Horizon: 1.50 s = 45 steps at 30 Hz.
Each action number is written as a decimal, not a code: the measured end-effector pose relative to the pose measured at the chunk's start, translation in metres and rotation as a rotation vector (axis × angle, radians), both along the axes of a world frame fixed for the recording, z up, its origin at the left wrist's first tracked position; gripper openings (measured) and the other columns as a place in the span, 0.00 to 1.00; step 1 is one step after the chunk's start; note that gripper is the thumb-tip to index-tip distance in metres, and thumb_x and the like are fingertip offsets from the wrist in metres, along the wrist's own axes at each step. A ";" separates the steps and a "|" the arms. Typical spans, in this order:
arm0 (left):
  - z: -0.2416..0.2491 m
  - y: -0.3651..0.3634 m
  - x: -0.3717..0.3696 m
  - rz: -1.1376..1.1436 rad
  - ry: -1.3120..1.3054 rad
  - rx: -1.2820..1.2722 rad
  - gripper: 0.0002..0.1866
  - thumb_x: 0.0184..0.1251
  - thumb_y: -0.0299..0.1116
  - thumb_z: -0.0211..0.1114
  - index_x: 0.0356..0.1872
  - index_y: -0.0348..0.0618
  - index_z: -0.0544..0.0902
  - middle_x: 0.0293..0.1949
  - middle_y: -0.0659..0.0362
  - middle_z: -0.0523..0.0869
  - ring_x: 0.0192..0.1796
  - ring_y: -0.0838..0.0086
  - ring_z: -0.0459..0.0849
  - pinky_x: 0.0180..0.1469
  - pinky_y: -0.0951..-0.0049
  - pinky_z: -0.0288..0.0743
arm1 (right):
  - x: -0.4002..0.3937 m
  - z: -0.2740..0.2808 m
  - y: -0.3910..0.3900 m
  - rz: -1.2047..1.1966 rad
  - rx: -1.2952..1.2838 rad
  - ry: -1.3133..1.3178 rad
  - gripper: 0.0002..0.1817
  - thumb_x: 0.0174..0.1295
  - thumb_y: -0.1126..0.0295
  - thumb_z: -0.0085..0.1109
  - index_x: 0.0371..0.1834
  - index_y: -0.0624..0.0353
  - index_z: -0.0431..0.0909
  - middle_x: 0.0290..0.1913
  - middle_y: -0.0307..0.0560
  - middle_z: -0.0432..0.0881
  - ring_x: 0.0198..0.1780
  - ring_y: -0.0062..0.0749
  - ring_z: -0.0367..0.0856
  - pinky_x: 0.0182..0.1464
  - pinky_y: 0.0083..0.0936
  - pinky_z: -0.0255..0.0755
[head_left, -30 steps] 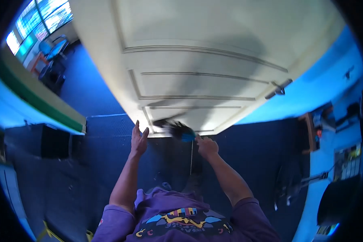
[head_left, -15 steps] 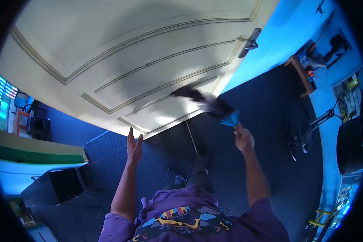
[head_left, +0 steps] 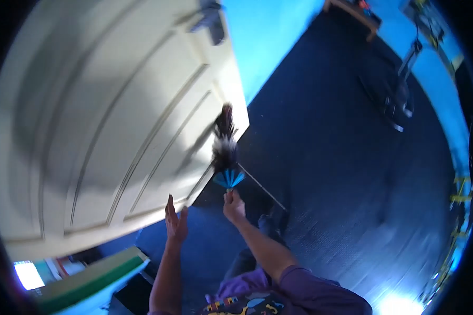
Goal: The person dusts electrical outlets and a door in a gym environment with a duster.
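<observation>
A feather duster [head_left: 225, 152] with dark and pale feathers and a blue collar is held by its handle in my right hand [head_left: 234, 206], fingers wrapped round it. Its feathers point up toward the lower free edge of the cream panelled door [head_left: 157, 115]; whether they touch it I cannot tell. My left hand [head_left: 176, 219] is raised in front of the door's bottom part, fingers spread and holding nothing. A metal handle [head_left: 211, 23], blurred, sits near the door's edge.
Dark floor [head_left: 331, 136] spreads right of the door, with a thin strip [head_left: 261, 186] across it. A wooden table [head_left: 355, 14] stands at the top right by the blue wall. A black-framed item [head_left: 399, 100] is at right. A green-edged ledge [head_left: 94, 281] lies at lower left.
My right hand and the duster have swung left, close to my left hand, and the duster now points upward. The view has turned, so the door fills the left side.
</observation>
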<state>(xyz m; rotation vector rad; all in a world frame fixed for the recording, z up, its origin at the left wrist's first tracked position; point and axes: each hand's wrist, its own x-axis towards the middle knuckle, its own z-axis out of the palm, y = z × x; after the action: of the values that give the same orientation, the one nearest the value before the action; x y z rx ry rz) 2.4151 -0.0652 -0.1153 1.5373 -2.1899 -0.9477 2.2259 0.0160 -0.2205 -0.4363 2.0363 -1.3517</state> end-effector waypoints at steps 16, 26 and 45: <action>-0.186 -0.065 -0.093 -0.134 -0.032 0.210 0.35 0.74 0.38 0.58 0.77 0.37 0.56 0.75 0.42 0.60 0.78 0.56 0.58 0.78 0.59 0.51 | -0.012 -0.183 -0.052 -0.162 0.261 -0.348 0.14 0.71 0.61 0.51 0.52 0.57 0.74 0.45 0.67 0.83 0.50 0.69 0.80 0.51 0.56 0.74; -0.226 -0.042 -0.051 -0.241 -0.103 0.197 0.38 0.72 0.48 0.58 0.74 0.32 0.60 0.71 0.38 0.67 0.74 0.48 0.65 0.75 0.56 0.56 | 0.031 -0.170 0.004 0.500 0.460 -0.421 0.15 0.71 0.63 0.49 0.53 0.60 0.73 0.43 0.66 0.85 0.50 0.64 0.83 0.51 0.56 0.75; -0.237 -0.062 -0.036 -0.136 -0.206 0.199 0.39 0.71 0.50 0.59 0.76 0.36 0.60 0.71 0.40 0.68 0.74 0.48 0.65 0.74 0.55 0.58 | 0.062 -0.149 0.054 0.470 0.355 -0.429 0.14 0.68 0.69 0.51 0.54 0.60 0.70 0.39 0.70 0.83 0.45 0.69 0.82 0.46 0.60 0.75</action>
<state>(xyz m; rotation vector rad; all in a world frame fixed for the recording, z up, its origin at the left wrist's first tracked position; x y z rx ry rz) 2.3793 -0.1276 -0.3522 1.6571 -2.4326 -1.1247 2.2882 0.0701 -0.3692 -0.3911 1.6345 -0.7084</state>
